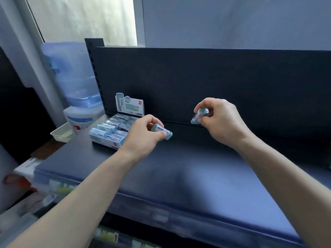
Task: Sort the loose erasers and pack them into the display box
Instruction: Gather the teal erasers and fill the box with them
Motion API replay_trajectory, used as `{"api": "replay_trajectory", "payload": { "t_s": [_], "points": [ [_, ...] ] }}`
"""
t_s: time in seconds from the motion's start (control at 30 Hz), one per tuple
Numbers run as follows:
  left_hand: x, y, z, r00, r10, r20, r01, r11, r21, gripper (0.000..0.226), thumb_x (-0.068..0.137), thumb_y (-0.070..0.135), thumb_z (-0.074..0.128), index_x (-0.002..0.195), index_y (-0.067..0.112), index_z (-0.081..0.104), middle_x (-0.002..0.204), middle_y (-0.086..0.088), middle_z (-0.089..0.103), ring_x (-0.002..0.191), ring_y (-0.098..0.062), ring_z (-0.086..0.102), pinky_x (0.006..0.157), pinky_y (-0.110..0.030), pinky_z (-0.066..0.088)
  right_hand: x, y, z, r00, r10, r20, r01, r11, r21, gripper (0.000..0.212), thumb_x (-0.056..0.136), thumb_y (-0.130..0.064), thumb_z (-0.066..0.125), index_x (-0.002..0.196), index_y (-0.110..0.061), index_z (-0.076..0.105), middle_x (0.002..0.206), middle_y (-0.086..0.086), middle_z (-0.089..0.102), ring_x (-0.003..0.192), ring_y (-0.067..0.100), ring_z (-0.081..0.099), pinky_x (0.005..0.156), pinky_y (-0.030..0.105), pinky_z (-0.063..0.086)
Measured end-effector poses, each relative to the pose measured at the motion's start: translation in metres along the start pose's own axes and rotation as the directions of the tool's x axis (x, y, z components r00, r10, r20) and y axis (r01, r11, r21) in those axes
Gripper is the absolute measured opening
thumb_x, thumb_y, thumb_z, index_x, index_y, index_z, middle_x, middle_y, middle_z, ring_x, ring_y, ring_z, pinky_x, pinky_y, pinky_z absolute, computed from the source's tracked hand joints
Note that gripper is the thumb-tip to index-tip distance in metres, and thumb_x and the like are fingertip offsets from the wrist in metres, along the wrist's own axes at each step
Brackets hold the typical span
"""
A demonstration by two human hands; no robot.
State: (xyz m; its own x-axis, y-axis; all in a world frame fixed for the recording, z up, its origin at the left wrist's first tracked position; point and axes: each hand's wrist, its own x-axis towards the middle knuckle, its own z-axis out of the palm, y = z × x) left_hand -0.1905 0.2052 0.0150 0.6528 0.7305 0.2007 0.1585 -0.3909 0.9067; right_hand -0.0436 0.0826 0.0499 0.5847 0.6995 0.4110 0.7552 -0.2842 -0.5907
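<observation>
The left hand (143,136) is curled, and its thumb and fingertips pinch the first eraser (162,131), a small oblong block in a pale printed sleeve with teal end caps. This eraser is held roughly level, low over the shelf and just right of the display box. The right hand (221,119) is also curled and pinches the second eraser (199,115), which is of the same type. It is tilted with one teal end pointing down and to the left, and is held in front of the dark back panel (215,77). The two hands are well apart. The display box (104,140), a shallow white-and-teal cardboard tray, stands at the left end of the dark blue shelf (179,167), near the back panel. It contains packed erasers (110,130) of the same pattern, lying in rows. The header card (129,105) stands upright at the rear edge of the box. It carries a product picture, teal lettering and a small red logo square at the upper right, but the lettering is too blurred to read. The print on both held erasers is also illegible. Left of the shelf, a translucent blue water bottle (71,77) sits inverted on a white dispenser (80,117). A white rectangular plastic tray (61,133) lies beside the dispenser base.
</observation>
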Motion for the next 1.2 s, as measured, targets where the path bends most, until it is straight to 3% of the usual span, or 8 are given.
{"api": "replay_trajectory", "payload": {
  "t_s": [0.17,0.27,0.37,0.6,0.83,0.9,1.1,1.2],
  "points": [
    [0.033,-0.039,-0.073,0.996,-0.033,-0.083,0.029,0.999,-0.046,0.015,0.079,0.008,0.071,0.078,0.016,0.058,0.069,0.0,0.057,0.066,-0.016,0.052,0.068,-0.031,0.046,0.031,-0.053,0.066,0.998,-0.058,0.017,0.058,0.998,0.003,0.022,0.093,-0.007,0.052,0.105,-0.019,0.066,0.084,0.0,0.054,0.061,0.004,0.045,0.051,0.011,0.039],
    [0.052,-0.059,-0.103,0.995,-0.053,-0.08,0.048,0.997,-0.055,0.013,0.08,0.006,0.07,0.084,0.013,0.059,0.074,-0.006,0.059,0.067,-0.018,0.055,0.069,-0.032,0.048,0.047,-0.077,0.094,0.998,-0.061,0.01,0.061,0.998,-0.005,0.024,0.093,-0.009,0.053,0.113,-0.018,0.061,0.086,-0.002,0.053,0.071,0.01,0.051,0.067,0.021,0.042],
    [0.067,-0.073,-0.119,0.994,-0.066,-0.083,0.06,0.995,-0.075,0.016,0.08,0.007,0.071,0.082,0.015,0.057,0.076,-0.006,0.06,0.067,-0.017,0.056,0.065,-0.03,0.049,0.054,-0.087,0.112,1.0,-0.016,0.004,0.016,1.0,0.027,0.02,0.091,-0.009,0.057,0.11,-0.015,0.053,0.082,-0.005,0.055,0.077,0.017,0.055,0.073,0.031,0.05],
    [0.088,-0.085,-0.128,0.986,-0.104,-0.13,0.088,0.989,-0.121,0.02,0.081,0.013,0.072,0.084,0.021,0.054,0.086,-0.008,0.062,0.073,-0.017,0.06,0.051,-0.018,0.05,0.07,-0.088,0.126,0.999,-0.021,0.034,0.02,1.0,0.023,0.018,0.089,-0.005,0.06,0.101,-0.017,0.056,0.088,0.001,0.063,0.081,0.021,0.062,0.072,0.036,0.055],
    [0.093,-0.079,-0.128,0.976,-0.137,-0.168,0.126,0.989,-0.076,0.026,0.08,0.012,0.074,0.086,0.024,0.051,0.101,-0.016,0.065,0.093,-0.03,0.066,0.077,-0.038,0.057,0.101,-0.081,0.142,0.983,-0.102,0.153,0.093,0.993,0.069,0.021,0.088,-0.003,0.061,0.101,-0.02,0.06,0.089,0.001,0.061,0.078,0.016,0.056,0.068,0.029,0.05],
    [0.094,-0.077,-0.13,0.971,-0.143,-0.19,0.132,0.989,-0.071,0.026,0.08,0.011,0.074,0.084,0.023,0.05,0.101,-0.018,0.065,0.09,-0.03,0.066,0.081,-0.04,0.056,0.108,-0.08,0.15,0.974,-0.109,0.199,0.092,0.992,0.09,0.022,0.088,-0.004,0.062,0.103,-0.018,0.057,0.093,-0.001,0.062,0.083,0.016,0.058,0.071,0.027,0.051],
    [0.092,-0.083,-0.127,0.977,-0.14,-0.159,0.14,0.99,-0.01,0.023,0.08,0.01,0.073,0.086,0.019,0.053,0.088,-0.012,0.063,0.076,-0.019,0.058,0.066,-0.031,0.054,0.123,-0.076,0.168,0.943,-0.124,0.309,0.127,0.992,0.013,0.019,0.085,-0.006,0.068,0.102,-0.014,0.063,0.097,-0.001,0.066,0.091,0.015,0.063,0.08,0.029,0.054],
    [0.098,-0.086,-0.132,0.984,-0.13,-0.125,0.131,0.991,0.001,0.022,0.079,0.011,0.074,0.087,0.018,0.055,0.088,-0.011,0.066,0.077,-0.019,0.06,0.072,-0.034,0.053,0.13,-0.077,0.175,0.932,-0.111,0.346,0.13,0.991,-0.033,0.02,0.085,-0.006,0.068,0.104,-0.013,0.065,0.098,0.001,0.067,0.091,0.016,0.064,0.081,0.032,0.055]
  ]
}}
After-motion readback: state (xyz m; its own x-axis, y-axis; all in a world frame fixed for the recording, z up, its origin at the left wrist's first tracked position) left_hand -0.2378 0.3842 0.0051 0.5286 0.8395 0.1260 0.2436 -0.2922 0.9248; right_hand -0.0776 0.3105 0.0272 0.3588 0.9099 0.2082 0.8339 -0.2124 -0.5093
